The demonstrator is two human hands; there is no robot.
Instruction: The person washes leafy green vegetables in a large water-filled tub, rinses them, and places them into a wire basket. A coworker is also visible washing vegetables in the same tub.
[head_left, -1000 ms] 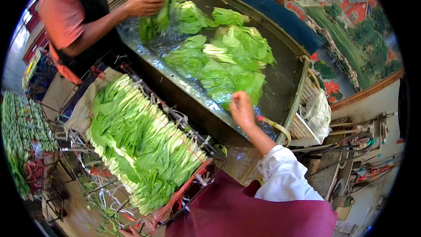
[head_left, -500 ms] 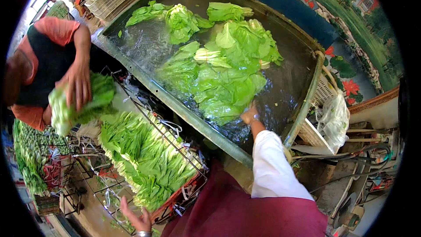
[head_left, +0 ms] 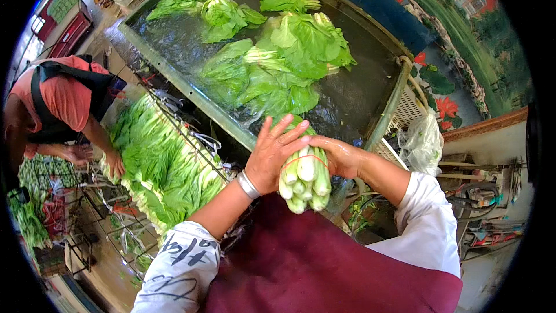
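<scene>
Close to the body, over the dark red apron (head_left: 324, 266), both hands hold one bunch of bok choy (head_left: 304, 177). The left hand (head_left: 272, 153) is pressed flat on its left side with fingers spread. The right hand (head_left: 341, 156) is curled around its right side. The white stems point down at the apron and the leaves point to the tub. A thin red band goes around the stems.

There is little room here. The metal edge of the water tub (head_left: 191, 90) runs right in front of the hands. Just to the left, a wire rack (head_left: 191, 139) is full of stacked greens (head_left: 162, 162).

Farther off, loose greens (head_left: 272, 64) float in the tub. Dark open water lies on the right side. A white basket (head_left: 408, 110) and a plastic bag (head_left: 423, 142) sit past the tub's right end.

Far left, another person in an orange shirt (head_left: 61, 98) bends over the rack, one hand (head_left: 116, 165) on the greens.
</scene>
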